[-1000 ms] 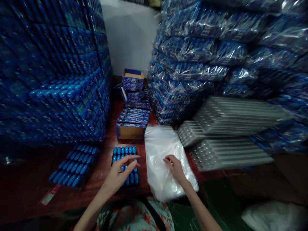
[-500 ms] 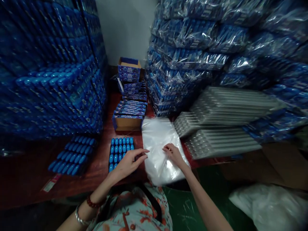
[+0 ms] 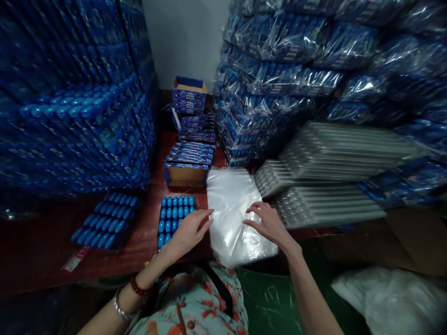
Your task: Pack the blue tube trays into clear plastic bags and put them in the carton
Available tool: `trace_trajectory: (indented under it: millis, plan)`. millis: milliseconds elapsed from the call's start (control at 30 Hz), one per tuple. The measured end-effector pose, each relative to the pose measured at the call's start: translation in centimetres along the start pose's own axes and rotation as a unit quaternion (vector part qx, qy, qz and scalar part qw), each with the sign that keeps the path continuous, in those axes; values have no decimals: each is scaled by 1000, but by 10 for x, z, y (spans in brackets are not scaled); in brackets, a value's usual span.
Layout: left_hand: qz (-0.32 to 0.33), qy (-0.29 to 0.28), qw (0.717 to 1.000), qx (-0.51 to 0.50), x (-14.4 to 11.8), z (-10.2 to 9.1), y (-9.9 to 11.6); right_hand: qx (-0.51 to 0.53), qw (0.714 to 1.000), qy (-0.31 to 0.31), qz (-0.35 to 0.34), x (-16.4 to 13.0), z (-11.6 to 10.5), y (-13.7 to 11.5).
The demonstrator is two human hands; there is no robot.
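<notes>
A stack of clear plastic bags (image 3: 232, 204) lies on the red-brown table (image 3: 146, 242) in front of me. My left hand (image 3: 190, 230) rests at the stack's left edge, fingers spread, partly over a tray of blue capped pieces (image 3: 172, 216). On the right side of the bags my right hand (image 3: 267, 223) lies with its fingers apart. Neither hand visibly grips anything.
A second tray of blue pieces (image 3: 108, 221) sits at the left. An open carton of blue boxes (image 3: 188, 165) stands behind the trays. Stacked clear trays (image 3: 331, 186) lie at the right. Tall walls of blue packs (image 3: 70, 93) and wrapped bundles (image 3: 296, 70) hem in the table.
My left hand has moved from over the blue tray to the bags' left edge. My right hand has shifted right and opened flat on the bags. The view has moved slightly.
</notes>
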State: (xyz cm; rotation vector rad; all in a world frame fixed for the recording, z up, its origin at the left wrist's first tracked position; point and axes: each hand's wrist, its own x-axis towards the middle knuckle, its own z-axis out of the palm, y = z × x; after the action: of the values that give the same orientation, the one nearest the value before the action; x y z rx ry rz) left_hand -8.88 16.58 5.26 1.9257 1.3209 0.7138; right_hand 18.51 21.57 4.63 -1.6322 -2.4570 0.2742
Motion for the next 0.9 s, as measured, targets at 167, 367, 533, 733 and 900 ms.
trace_trajectory:
  millis: [167,367,533,733,900]
  plan:
    - [-103,-69,971,206,29,58,9,16,999,-36,-36,34,23,-17]
    - [-122,-36,961,244,55,71,15,-9,996,-85,-15,69,45,-29]
    - [-6,-192,981,7,39,61,34,1,994,-110,0,26,17,-1]
    - [61,-160,983,63,16,81,37,28,997,-72,10,-35,-2,38]
    - [32,-85,995,30,10,72,25,25,999,-26,-40,-19,39,22]
